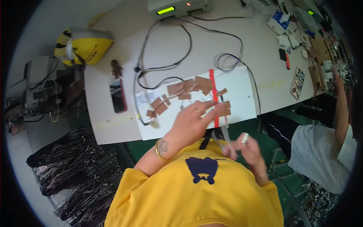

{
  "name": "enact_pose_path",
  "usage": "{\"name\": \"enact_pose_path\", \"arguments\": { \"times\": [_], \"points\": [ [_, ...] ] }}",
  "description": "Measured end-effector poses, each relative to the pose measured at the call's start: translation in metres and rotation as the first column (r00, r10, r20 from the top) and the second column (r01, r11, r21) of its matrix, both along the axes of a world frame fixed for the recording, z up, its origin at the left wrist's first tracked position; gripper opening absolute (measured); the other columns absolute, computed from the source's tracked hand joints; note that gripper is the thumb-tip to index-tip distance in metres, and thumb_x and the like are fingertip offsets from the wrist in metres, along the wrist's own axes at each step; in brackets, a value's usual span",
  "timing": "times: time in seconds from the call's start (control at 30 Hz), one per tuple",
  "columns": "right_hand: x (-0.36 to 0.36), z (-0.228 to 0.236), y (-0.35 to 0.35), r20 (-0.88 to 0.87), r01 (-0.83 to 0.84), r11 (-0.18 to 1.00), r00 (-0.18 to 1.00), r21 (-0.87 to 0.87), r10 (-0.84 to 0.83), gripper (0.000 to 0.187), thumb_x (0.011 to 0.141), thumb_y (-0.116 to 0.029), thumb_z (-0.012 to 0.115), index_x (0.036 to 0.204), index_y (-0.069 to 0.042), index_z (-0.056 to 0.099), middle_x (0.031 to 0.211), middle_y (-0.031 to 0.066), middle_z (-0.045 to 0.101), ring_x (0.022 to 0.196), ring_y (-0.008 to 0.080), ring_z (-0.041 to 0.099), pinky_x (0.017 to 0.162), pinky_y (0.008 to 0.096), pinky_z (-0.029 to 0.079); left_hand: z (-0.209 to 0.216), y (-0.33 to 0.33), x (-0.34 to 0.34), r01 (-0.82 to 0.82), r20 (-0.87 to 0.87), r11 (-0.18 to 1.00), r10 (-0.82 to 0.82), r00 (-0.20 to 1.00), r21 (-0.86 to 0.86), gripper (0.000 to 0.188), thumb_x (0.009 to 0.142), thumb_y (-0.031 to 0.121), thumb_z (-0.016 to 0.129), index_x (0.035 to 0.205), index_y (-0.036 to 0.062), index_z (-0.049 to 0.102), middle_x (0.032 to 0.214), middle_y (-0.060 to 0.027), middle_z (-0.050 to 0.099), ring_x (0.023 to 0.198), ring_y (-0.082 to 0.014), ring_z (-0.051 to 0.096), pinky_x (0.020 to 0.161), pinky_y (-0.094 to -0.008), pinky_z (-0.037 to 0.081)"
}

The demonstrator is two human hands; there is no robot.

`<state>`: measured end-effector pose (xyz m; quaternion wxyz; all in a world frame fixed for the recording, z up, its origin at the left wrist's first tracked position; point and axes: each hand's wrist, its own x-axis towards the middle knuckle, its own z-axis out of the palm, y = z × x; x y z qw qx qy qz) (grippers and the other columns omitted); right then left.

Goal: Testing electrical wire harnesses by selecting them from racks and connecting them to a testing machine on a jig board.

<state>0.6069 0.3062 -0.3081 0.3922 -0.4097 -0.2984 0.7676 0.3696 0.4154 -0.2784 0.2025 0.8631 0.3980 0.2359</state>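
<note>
My left hand [193, 121] reaches onto a white board [238, 94] at the table's near edge, fingers stretched out and pressing at a brown tape piece [224, 109] beside a red strip [214, 94]. More brown tape pieces [181, 89] lie stuck across the board. My right hand [245, 149] hovers below the table edge, pinching a thin clear strip or wire [225, 134] and a small white object [244, 137].
A red phone [118, 96] lies left of the board. Black cables [181, 56] run to a grey device with a green display [177, 7] at the back. A yellow bag [85, 45] sits far left. Another person [325, 151] works on the right. Wire bundles [75, 178] lie on the floor.
</note>
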Motion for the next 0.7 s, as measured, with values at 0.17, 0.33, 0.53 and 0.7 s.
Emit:
{"name": "enact_pose_path", "arguments": {
  "times": [0.17, 0.33, 0.53, 0.7],
  "points": [
    [0.124, 0.093, -0.058, -0.108, 0.143, 0.844, 0.989, 0.517, -0.101, 0.023, 0.086, -0.019, 0.059, 0.098, 0.0, 0.053, 0.091, 0.0179, 0.063, 0.084, 0.0252, 0.063, 0.071, 0.042, 0.054, -0.032, 0.04, -0.129, -0.701, 0.101, 0.695, 0.694, 0.712, 0.159, 0.079, 0.072, 0.015, 0.078, 0.138, -0.0006, 0.038, 0.143, -0.02, 0.035, 0.132, -0.0355, 0.032, 0.11, -0.0405, 0.024],
    [0.078, 0.185, -0.164, -0.174, 0.404, -0.189, -0.073, 0.895, -0.982, 0.025, 0.101, -0.017, 0.044, 0.108, 0.007, 0.044, 0.092, 0.0131, 0.048, 0.087, 0.0193, 0.047, 0.088, 0.037, 0.041, -0.075, 0.08, -0.205, 0.163, 0.227, 0.217, 0.973, 0.048, -0.962, 0.022, 0.091, 0.017, 0.056, 0.104, -0.0003, 0.058, 0.082, -0.0038, 0.053, 0.053, -0.01, 0.041, 0.043, -0.0213, 0.03],
    [-0.044, 0.2, -0.303, -0.416, 0.459, -0.326, 0.107, 0.826, -0.903, 0.03, 0.104, -0.026, 0.034, 0.089, 0.0, 0.041, 0.068, 0.0024, 0.036, 0.058, 0.0092, 0.034, 0.074, 0.0281, 0.039, 0.031, -0.033, -0.143, 0.105, 0.857, 0.917, 0.314, 0.408, -0.385, 0.047, 0.1, 0.024, 0.048, 0.132, -0.0098, 0.045, 0.061, 0.008, 0.029, 0.05, 0.0007, 0.024, 0.044, -0.0168, 0.018],
    [-0.162, 0.22, -0.41, -0.635, -0.025, -0.651, -0.247, 0.759, -0.732, 0.013, 0.102, -0.012, 0.04, 0.094, -0.003, 0.044, 0.06, -0.0006, 0.027, 0.049, 0.007, 0.022, 0.044, 0.0251, 0.021, 0.1, -0.122, -0.135, 0.47, 0.867, 0.881, -0.196, 0.458, -0.049, 0.039, 0.101, 0.018, 0.042, 0.125, -0.0121, 0.049, 0.057, 0.0032, 0.041, 0.049, -0.0032, 0.031, 0.048, -0.0207, 0.022]
  ]
}}
